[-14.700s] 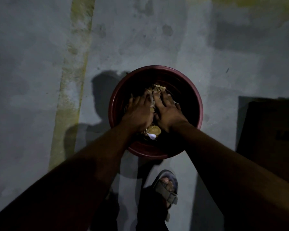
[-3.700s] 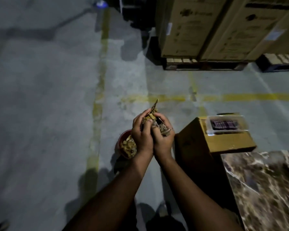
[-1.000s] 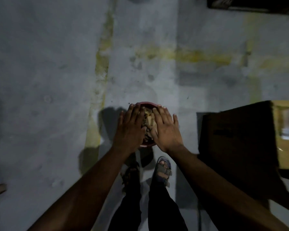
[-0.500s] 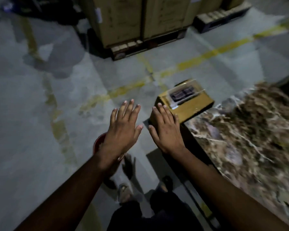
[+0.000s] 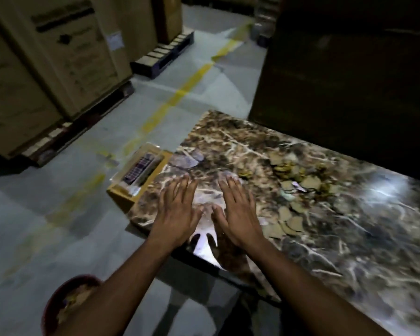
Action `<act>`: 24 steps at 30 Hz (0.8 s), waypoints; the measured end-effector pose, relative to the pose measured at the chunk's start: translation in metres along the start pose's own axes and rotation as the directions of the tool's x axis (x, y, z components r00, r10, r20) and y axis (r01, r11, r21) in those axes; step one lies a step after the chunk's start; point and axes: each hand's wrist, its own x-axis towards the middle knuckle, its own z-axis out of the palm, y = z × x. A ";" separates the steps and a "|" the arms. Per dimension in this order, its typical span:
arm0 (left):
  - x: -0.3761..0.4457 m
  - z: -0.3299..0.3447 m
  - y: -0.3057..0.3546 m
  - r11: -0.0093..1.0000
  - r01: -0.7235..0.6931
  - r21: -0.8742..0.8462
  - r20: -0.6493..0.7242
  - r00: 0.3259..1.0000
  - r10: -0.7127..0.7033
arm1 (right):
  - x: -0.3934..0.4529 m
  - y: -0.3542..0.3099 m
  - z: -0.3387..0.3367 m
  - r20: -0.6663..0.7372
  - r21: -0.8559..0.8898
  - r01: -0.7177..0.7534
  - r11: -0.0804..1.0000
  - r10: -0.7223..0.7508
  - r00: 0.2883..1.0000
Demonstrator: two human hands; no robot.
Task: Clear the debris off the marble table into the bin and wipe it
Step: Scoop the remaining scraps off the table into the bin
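Observation:
The brown veined marble table fills the right half of the view. A scatter of tan, flat debris pieces lies across its middle, to the right of my hands. My left hand and my right hand are side by side over the table's near-left corner, fingers straight and spread, palms down, holding nothing. The dark red round bin stands on the floor at the lower left, partly hidden by my left forearm, with tan debris inside it.
A yellow cardboard box with a clear plastic pack on top stands against the table's left end. Tall cartons on pallets line the far left. A dark large block rises behind the table. Grey floor with yellow lines lies between.
Both hands left the bin, where they pressed down debris, and swung right to hover over the marble table's corner. The view turned from the floor to the table.

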 end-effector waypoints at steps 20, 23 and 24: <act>0.169 0.136 0.138 0.991 0.058 -0.117 0.340 0.940 -0.015 | 0.020 0.328 -0.111 -0.049 0.051 -0.463 0.885 0.465 0.884; 0.179 0.151 0.146 0.989 -0.060 -0.132 0.348 0.932 0.103 | 0.045 0.360 -0.116 0.056 -0.014 -0.475 0.880 0.475 0.878; 0.182 0.154 0.151 0.985 -0.095 -0.143 0.345 0.928 0.139 | 0.055 0.367 -0.115 0.100 -0.045 -0.473 0.880 0.475 0.874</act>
